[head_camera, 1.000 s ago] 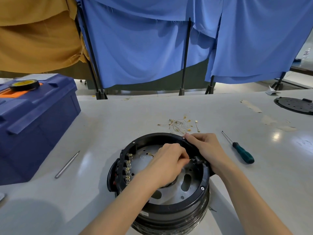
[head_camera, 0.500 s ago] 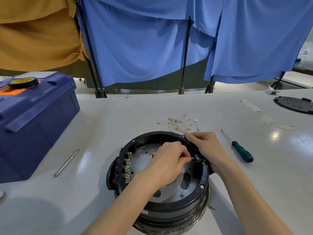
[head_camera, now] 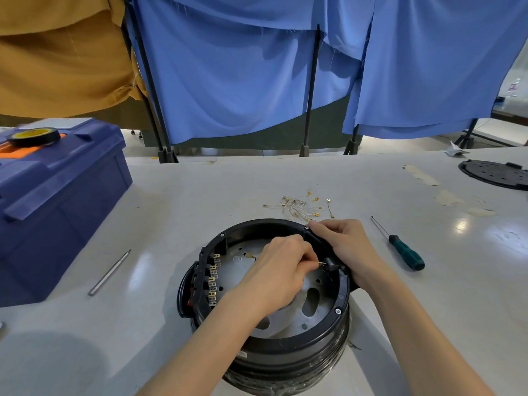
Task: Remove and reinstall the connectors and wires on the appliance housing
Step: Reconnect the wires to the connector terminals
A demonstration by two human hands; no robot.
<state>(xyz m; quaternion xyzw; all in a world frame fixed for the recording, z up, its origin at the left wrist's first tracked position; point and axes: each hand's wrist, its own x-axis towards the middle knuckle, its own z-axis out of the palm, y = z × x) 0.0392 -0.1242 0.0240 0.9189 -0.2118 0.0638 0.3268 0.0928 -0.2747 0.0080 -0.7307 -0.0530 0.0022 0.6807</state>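
A round black appliance housing [head_camera: 285,335] lies open side up on the white table, with a grey metal plate inside. A row of brass terminals [head_camera: 213,278] lines its inner left wall. My left hand [head_camera: 281,270] reaches into the housing and pinches a small brass connector [head_camera: 322,263] at a black part on the inner right wall. My right hand [head_camera: 347,247] grips the housing's right rim beside that part. A loose bundle of thin wires with brass connectors [head_camera: 298,205] lies on the table just beyond the housing.
A green-handled screwdriver [head_camera: 404,252] lies right of the housing. A slim metal rod [head_camera: 110,272] lies to the left. A blue toolbox [head_camera: 54,201] with a tape roll [head_camera: 34,136] stands at far left. A black round lid [head_camera: 495,174] sits far right. Blue curtains hang behind.
Both hands hold nearly the same place on the housing's right side; the view has shifted slightly. The left fingers stay at the connector.
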